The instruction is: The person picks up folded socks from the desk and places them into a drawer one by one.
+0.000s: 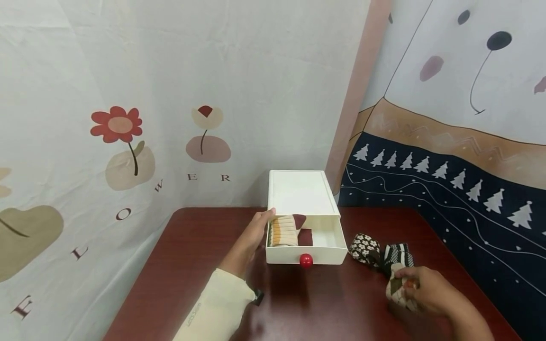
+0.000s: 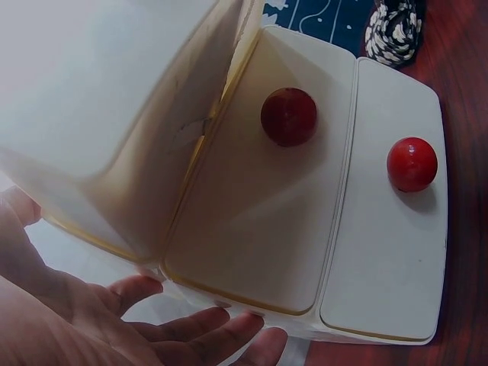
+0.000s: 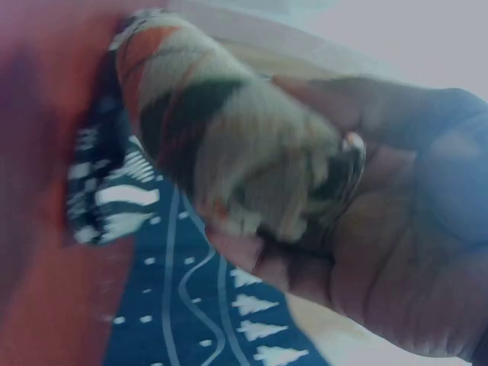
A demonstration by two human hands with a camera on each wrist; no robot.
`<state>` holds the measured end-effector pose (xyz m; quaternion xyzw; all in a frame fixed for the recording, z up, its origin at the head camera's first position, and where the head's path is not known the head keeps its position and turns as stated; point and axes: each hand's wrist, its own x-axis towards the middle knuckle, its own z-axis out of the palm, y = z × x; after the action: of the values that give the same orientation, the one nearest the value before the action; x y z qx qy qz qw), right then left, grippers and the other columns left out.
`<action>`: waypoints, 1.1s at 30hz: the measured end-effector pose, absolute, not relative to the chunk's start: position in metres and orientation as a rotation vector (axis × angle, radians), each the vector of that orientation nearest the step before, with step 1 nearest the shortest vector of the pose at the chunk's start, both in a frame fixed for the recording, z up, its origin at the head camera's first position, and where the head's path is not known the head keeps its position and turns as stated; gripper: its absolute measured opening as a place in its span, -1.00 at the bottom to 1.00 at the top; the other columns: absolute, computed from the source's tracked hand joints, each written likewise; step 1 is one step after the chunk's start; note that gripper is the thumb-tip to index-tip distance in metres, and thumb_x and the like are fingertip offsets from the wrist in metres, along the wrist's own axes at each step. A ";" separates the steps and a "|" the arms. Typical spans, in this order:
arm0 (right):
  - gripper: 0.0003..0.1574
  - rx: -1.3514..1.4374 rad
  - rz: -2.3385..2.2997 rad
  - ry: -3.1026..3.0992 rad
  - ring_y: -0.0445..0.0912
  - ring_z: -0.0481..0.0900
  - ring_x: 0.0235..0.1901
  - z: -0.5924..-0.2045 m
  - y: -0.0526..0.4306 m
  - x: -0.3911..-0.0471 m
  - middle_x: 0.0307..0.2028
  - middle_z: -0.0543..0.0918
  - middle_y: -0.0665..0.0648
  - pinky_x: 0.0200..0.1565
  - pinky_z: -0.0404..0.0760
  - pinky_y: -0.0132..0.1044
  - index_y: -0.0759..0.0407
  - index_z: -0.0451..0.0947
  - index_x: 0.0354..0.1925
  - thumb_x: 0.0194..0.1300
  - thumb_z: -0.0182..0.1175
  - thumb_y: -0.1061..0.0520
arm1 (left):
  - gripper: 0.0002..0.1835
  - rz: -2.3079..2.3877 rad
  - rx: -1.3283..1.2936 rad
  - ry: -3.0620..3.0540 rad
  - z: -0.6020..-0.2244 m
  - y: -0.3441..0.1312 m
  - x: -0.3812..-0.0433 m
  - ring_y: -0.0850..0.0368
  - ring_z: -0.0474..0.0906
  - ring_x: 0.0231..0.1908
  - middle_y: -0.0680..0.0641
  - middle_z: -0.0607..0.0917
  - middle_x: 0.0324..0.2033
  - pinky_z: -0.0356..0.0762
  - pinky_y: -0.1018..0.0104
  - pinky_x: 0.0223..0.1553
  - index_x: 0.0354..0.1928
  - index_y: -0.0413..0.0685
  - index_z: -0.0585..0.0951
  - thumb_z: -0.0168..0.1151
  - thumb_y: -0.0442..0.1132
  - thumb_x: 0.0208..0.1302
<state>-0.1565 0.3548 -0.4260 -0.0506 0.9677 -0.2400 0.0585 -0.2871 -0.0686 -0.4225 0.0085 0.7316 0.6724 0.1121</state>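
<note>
My left hand rests against the left side of a white drawer box, its thumb near the top edge; in the left wrist view its fingers lie spread along that side. The top drawer, with a red knob, is pulled out. Inside sit a rolled cream and yellow striped sock and maroon rolled fabric. Over the table at right, my right hand grips a rolled beige sock with green and orange diamonds.
A dark rolled sock with white flowers and a black-and-white patterned one lie right of the box on the red-brown table. Lower drawers with red knobs are closed. A printed cloth hangs behind.
</note>
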 end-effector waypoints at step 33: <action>-0.27 -0.161 -1.067 3.431 0.00 0.50 -0.21 -0.345 0.244 -0.154 0.04 0.68 0.30 -0.31 0.46 -0.35 0.10 0.62 0.44 0.38 0.55 0.00 | -0.25 1.960 -0.032 2.188 -0.422 -0.070 -0.282 -0.13 0.50 0.15 -0.25 0.57 0.19 0.47 0.00 0.01 0.49 -0.12 0.36 0.02 0.31 0.59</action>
<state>-0.1542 0.2444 -0.3446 -0.0436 0.9294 -0.2889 -0.2254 -0.2823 -0.0704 -0.4219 -0.0107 0.7409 0.6638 0.1019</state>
